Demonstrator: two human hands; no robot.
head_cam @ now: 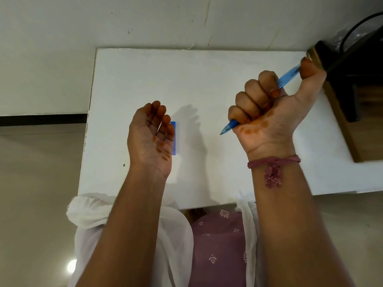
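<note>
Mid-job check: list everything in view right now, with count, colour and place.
pen: one, clear blue, in the raised fist, tip pointing down-left
flat strip: one, blue, on the table, partly hidden behind the open hand
table: one, white, against the wall
box: one, brown, at the table's right edge
bin: one, black, top right
thread band: one, maroon, right wrist
garment: one, purple, below the table edge
left hand: palm up, holds nothing
right hand: grips the pen

No legible txt, nos., logos or signs anywhere. On blue pen (289, 77) at right of frame and blue strip (173, 137) near center, no readable print (barrel too small/blurred to tell).
</note>
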